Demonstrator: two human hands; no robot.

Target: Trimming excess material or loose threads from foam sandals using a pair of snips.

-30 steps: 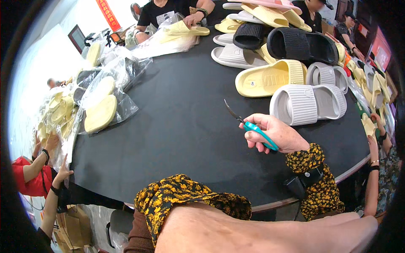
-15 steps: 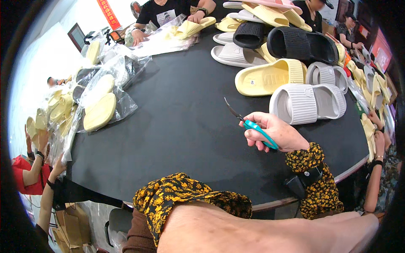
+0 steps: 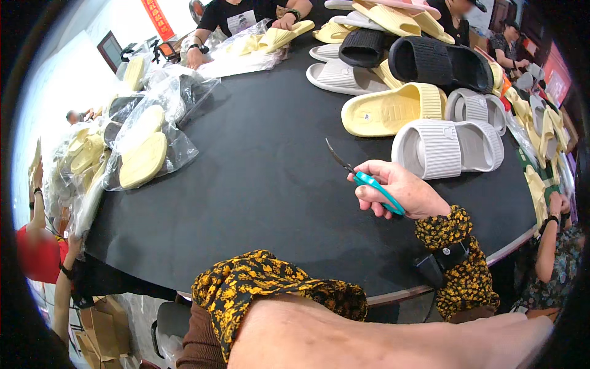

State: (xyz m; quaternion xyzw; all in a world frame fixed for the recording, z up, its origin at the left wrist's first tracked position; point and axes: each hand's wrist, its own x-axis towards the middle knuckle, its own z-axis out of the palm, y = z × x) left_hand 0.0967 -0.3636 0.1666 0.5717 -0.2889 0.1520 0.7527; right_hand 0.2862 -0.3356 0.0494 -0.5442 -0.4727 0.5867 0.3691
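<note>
My right hand (image 3: 393,190) is closed around small teal-handled scissors (image 3: 372,183), held just above the dark tabletop. Their thin, slightly curved metal blades point up and left, away from my fingers. Closest to this hand is a light grey ribbed slide slipper (image 3: 430,150), just beyond its knuckles. A yellow slipper (image 3: 375,115) lies behind that one, apart from the scissors. My bare left forearm (image 3: 344,335) crosses the lower part of the view toward the right, its patterned sleeve pushed up. The left hand itself is lost in the dark rim at lower right.
Black slippers (image 3: 424,64) top a pile of grey and yellow ones at the far right. Yellow slippers in clear plastic bags (image 3: 144,157) lie on the left. Co-workers handle slippers around the black table (image 3: 246,197). A grey chair (image 3: 172,326) stands below its near edge.
My right hand and the scissors stay almost still. At the left, the co-worker in red has shifted and holds a slipper further out; the hands at the right edge have moved slightly.
</note>
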